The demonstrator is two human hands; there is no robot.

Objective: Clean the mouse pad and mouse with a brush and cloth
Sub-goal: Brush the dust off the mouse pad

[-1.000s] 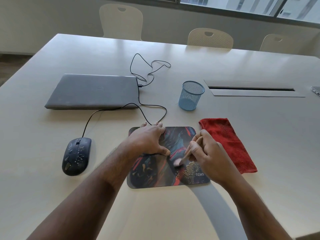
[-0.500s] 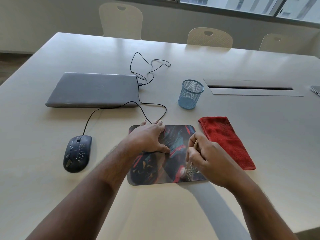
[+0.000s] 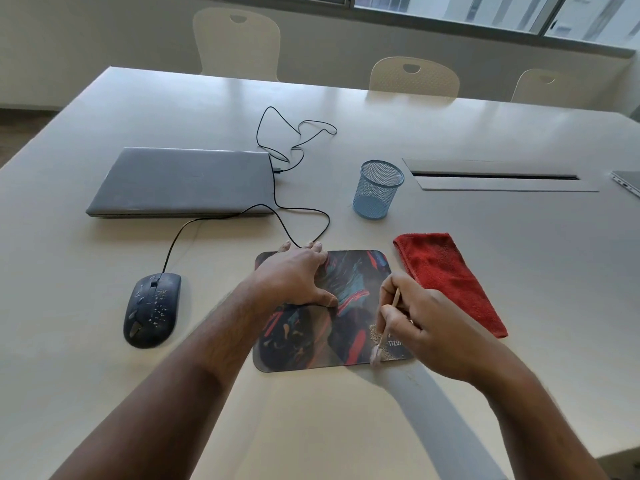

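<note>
Our left hand (image 3: 294, 275) presses spread fingers on the thin, floppy mouse pad (image 3: 356, 268), likely pinning it. Our right hand (image 3: 420, 327) pinches the light brush (image 3: 386, 327) mid-handle.

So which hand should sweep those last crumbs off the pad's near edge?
Right. The right hand already grips the brush, its tip at the crumbs. The left hand lies flat, holding the pad down.
</note>
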